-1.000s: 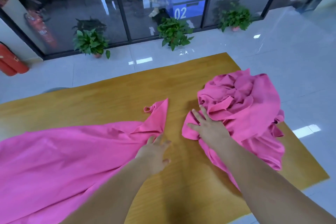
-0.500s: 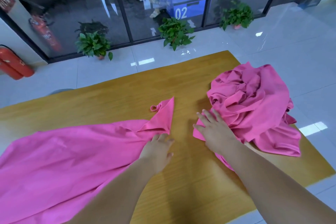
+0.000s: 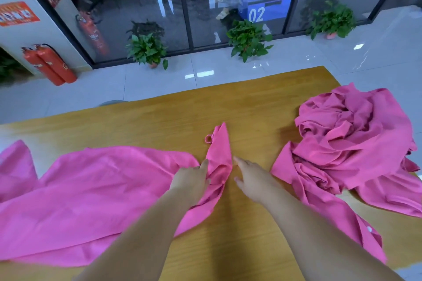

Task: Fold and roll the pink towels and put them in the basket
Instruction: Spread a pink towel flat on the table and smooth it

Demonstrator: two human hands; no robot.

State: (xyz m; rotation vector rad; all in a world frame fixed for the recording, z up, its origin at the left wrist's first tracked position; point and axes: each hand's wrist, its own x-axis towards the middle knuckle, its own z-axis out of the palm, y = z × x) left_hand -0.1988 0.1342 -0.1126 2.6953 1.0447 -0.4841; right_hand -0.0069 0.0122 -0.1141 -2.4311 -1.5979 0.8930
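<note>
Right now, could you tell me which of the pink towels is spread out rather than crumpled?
The left towel, lying spread along the table and touched by the left hand. The other pink cloth sits bunched in a heap on the right.

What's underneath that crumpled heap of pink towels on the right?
The heap of towels rests on the wooden table, which shows around it. Whether anything else lies beneath the folds cannot be seen: the cloth covers that patch fully.

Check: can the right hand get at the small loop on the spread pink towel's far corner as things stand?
Probably yes. The right hand is open over the wooden table beside that corner; the small pink loop lies uncovered beyond, with only flat cloth to cross.
</note>
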